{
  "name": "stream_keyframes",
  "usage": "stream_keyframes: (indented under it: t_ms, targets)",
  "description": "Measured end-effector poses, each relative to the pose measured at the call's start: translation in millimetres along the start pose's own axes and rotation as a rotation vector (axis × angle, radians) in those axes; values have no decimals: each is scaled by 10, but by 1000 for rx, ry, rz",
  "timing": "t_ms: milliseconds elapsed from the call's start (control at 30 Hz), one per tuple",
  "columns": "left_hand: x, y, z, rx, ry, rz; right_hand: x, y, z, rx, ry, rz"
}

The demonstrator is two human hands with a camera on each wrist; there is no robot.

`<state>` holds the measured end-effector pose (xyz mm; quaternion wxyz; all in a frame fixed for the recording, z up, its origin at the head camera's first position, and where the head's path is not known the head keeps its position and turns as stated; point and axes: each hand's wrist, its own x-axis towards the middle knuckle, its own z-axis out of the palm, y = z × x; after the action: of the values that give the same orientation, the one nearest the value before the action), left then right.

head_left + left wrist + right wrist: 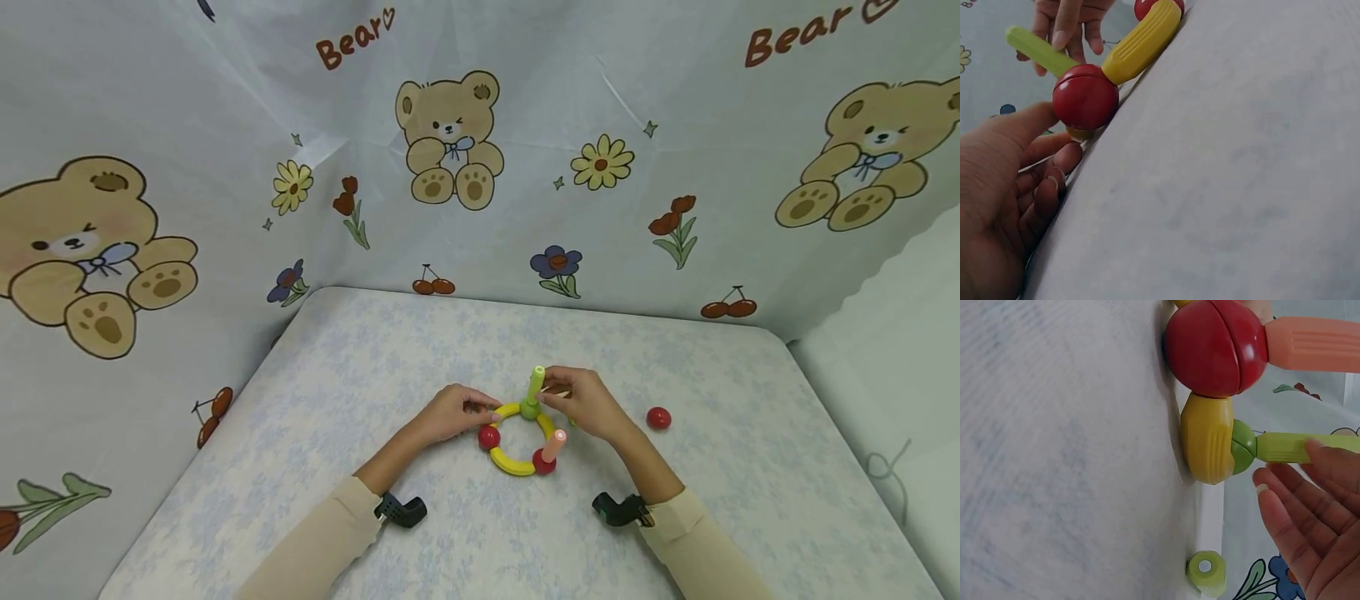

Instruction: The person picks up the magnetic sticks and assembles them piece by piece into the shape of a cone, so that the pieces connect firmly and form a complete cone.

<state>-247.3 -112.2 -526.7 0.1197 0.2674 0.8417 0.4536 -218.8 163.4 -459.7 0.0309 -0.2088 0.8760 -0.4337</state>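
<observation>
On the table lies a ring of curved yellow rods point(513, 463) joined by balls. A red ball point(489, 437) sits at its left, another red ball point(1210, 347) at its front right, and a green ball point(529, 409) at its back. A straight green rod point(536, 386) stands up from the green ball, and a salmon-pink rod point(553, 447) leans up from the front red ball. My left hand point(452, 414) holds the ring by the yellow piece beside the left red ball. With thumb and fingertips, my right hand point(588, 402) pinches the upright green rod.
A loose red ball point(659, 418) lies to the right of my right hand. Close by the ring, a short green rod point(1207, 573) rests on the table, mostly hidden by my right hand in the head view. A bear-print sheet point(517, 250) hangs behind the table.
</observation>
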Motion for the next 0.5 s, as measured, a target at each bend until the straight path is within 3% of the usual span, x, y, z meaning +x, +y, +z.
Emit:
stream_keyframes:
  t_ms: [267, 500]
  targets:
    - [-24, 7, -143, -66, -135, 48, 3, 60, -17, -28, -150, 24]
    - [-63, 116, -217, -14, -229, 63, -5, 90, -31, -4, -220, 33]
